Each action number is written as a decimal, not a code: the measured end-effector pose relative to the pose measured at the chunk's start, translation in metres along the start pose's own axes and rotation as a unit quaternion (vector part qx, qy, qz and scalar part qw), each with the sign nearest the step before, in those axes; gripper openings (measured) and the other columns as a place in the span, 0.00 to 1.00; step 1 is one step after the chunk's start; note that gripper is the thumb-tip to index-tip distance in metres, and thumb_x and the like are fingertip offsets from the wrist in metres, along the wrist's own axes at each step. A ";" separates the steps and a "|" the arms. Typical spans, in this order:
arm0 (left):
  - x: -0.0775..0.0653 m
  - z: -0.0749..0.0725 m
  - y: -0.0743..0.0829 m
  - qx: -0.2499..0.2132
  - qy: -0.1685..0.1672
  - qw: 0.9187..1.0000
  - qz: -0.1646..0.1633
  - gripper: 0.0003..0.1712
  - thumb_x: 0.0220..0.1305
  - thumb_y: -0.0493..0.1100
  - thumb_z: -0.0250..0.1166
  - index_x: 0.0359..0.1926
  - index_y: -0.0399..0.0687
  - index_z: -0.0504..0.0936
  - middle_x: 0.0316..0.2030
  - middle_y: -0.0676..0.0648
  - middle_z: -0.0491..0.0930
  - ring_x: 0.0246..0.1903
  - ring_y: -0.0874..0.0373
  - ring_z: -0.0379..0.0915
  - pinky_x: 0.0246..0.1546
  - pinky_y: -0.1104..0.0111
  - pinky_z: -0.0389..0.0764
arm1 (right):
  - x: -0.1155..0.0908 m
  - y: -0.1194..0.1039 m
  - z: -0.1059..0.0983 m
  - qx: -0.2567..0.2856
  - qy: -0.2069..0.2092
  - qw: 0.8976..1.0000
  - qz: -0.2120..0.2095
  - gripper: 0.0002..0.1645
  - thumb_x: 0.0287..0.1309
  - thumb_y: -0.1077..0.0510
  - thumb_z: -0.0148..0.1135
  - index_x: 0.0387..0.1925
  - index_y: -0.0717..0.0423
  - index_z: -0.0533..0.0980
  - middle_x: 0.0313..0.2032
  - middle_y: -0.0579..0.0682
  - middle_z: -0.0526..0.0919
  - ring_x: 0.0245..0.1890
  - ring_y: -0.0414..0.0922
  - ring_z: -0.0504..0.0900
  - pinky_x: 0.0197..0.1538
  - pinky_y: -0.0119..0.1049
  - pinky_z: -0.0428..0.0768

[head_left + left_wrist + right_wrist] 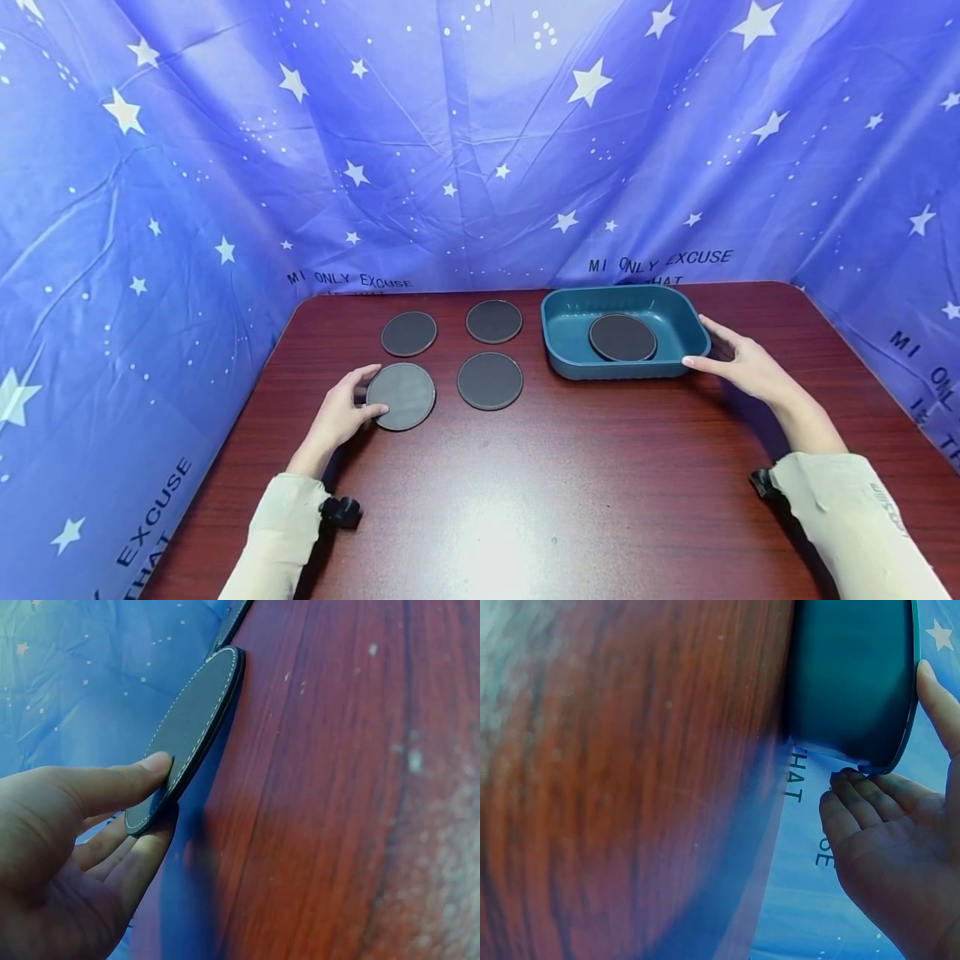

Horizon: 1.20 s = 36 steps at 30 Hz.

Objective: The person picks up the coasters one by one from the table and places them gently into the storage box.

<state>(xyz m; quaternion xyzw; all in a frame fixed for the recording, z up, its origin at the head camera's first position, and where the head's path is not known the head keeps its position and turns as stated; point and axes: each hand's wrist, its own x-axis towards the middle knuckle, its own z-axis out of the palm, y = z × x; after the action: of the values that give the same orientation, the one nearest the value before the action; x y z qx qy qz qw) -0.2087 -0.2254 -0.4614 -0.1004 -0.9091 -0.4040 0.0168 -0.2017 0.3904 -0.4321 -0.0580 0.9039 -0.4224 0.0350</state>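
My left hand [343,410] pinches a round coaster [402,397] by its left edge, thumb on top and fingers beneath. In the left wrist view this coaster [191,724] is dark, with pale stitching round its rim, and it is held up off the tabletop. At the right, my right hand [738,364] grips the near right corner of a teal rectangular tray [558,364]. The right wrist view shows the thumb at the rim of the tray [851,682] and the fingers against its outer end. Inside the tray is another dark round coaster [622,337].
Three more dark coasters lie on the table: one back left [408,334], one back middle [494,322] and one front middle [490,382]. The reddish-brown wooden table [600,467] meets a blue star-printed curtain [480,167] at the back and sides.
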 end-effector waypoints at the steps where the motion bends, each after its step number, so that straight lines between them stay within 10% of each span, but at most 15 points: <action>1: 0.000 0.000 0.000 0.000 0.002 1.000 -0.003 0.41 0.53 0.32 0.75 0.68 0.39 0.70 0.60 0.34 0.76 0.50 0.40 0.81 0.39 0.66 0.86 | 0.000 0.000 0.000 0.001 0.002 1.000 -0.002 0.53 0.65 0.51 0.65 0.79 0.57 0.44 0.75 0.70 0.54 0.72 0.69 0.56 0.47 0.03 0.60; 12: 0.002 0.000 -0.002 -0.073 0.008 0.997 -0.028 0.34 0.57 0.32 0.72 0.66 0.38 0.73 0.59 0.33 0.78 0.48 0.45 0.83 0.37 0.80 0.78 | 0.000 -0.002 0.000 0.003 -0.004 1.000 0.006 0.54 0.65 0.50 0.65 0.79 0.56 0.43 0.75 0.69 0.53 0.73 0.70 0.55 0.47 0.03 0.60; 22: 0.005 0.004 0.000 -0.200 -0.004 0.979 -0.036 0.32 0.61 0.27 0.66 0.66 0.35 0.70 0.56 0.26 0.74 0.37 0.73 0.79 0.33 0.79 0.82 | 0.000 -0.002 0.000 0.001 0.000 1.000 0.003 0.53 0.65 0.50 0.65 0.79 0.56 0.44 0.75 0.69 0.53 0.73 0.70 0.54 0.47 0.03 0.59; 36: 0.014 0.012 0.010 -0.254 -0.022 0.966 -0.047 0.32 0.62 0.26 0.63 0.68 0.35 0.68 0.59 0.26 0.71 0.37 0.74 0.80 0.34 0.76 0.84 | -0.001 -0.003 0.000 0.005 0.000 1.000 0.002 0.54 0.64 0.50 0.65 0.79 0.57 0.44 0.75 0.69 0.53 0.73 0.70 0.54 0.48 0.02 0.59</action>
<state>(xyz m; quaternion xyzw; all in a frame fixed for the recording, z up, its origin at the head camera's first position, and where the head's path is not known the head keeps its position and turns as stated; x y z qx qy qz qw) -0.2193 -0.2076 -0.4610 -0.0676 -0.7807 -0.6194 -0.0485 -0.2008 0.3885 -0.4300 -0.0557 0.9021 -0.4264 0.0360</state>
